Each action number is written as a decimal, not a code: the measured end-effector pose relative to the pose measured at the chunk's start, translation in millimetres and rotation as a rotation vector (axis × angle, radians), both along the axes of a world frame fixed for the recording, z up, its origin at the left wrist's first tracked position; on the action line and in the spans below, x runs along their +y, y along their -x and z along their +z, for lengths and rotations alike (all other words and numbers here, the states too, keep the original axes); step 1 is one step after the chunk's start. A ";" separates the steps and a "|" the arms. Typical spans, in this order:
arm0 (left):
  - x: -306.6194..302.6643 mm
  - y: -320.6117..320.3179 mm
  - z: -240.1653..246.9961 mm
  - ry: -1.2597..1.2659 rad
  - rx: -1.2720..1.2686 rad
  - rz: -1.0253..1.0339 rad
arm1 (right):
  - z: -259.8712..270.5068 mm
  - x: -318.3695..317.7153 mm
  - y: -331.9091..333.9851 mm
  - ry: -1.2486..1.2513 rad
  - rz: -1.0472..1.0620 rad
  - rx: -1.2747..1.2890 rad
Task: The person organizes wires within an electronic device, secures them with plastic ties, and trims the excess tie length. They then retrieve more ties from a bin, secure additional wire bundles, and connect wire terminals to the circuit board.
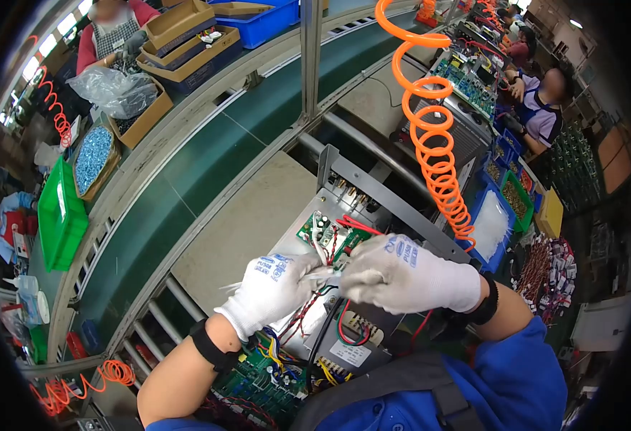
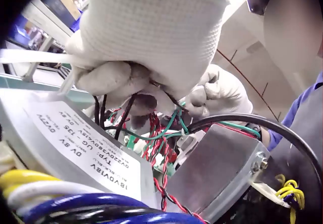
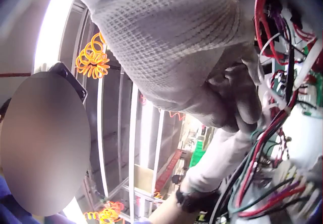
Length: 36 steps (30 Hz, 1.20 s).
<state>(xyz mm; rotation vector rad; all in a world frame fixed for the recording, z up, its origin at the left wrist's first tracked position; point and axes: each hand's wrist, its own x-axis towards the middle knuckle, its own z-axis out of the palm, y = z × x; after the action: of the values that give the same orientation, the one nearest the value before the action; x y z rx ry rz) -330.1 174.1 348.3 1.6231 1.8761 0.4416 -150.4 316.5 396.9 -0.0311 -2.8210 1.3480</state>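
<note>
Both hands wear white gloves and meet over an open electronics unit. My left hand [image 1: 276, 287] grips several thin white strips that look like cable ties [image 2: 35, 56], their ends sticking out beyond the palm. Dark wires [image 2: 126, 114] run up beneath its curled fingers. Close against it, my right hand [image 1: 405, 276] has its fingers curled and pinched at the wires [image 3: 262, 151], partly hidden by the glove; a green wire [image 2: 177, 118] passes right at its fingertips. Below the hands is a labelled transformer [image 1: 350, 352], and a small green circuit board [image 1: 315, 226] lies just beyond.
A coiled orange air hose [image 1: 430, 144] hangs at the right, close to the right hand. A metal bracket [image 1: 394, 197] borders the unit. Beyond lies a green conveyor [image 1: 208, 169], with a green bin [image 1: 62, 215] at left and a blue tray [image 1: 491, 226] at right. Other people work nearby.
</note>
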 end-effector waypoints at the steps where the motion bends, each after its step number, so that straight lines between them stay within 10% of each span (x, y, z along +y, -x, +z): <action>1: 0.6 -0.4 -1.0 -0.006 0.020 -0.004 | 1.9 -1.8 -0.5 0.012 0.036 0.053; 10: 3.6 -12.7 12.5 0.000 0.211 -0.101 | -3.2 1.5 13.4 0.246 -0.242 0.173; 14: -2.6 -19.5 -6.7 -0.077 0.332 -0.110 | -4.0 -5.9 15.5 0.718 -0.383 -0.268; 20: -4.1 -22.2 -23.8 -0.052 0.461 -0.204 | -26.7 -20.6 5.1 0.072 -0.096 0.142; 24: 7.2 -19.2 -1.4 0.014 0.275 -0.010 | 14.2 -5.8 11.2 0.464 -0.313 -0.198; 29: -11.9 25.5 82.4 -0.308 -0.024 0.375 | 83.0 11.7 -11.7 0.153 -0.536 0.282; 34: -23.2 -8.6 128.5 -0.178 0.215 0.114 | 79.6 -22.0 14.3 -0.258 -0.134 0.542; 36: -31.0 -10.8 124.8 -0.214 -0.081 0.114 | 81.6 -28.2 13.8 -0.315 0.002 0.536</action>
<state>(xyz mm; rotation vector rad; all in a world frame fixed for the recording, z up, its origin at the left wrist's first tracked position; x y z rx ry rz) -319.3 143.1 473.1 1.6117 1.9200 0.7682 -164.3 288.3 478.5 0.2898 -2.5201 0.7453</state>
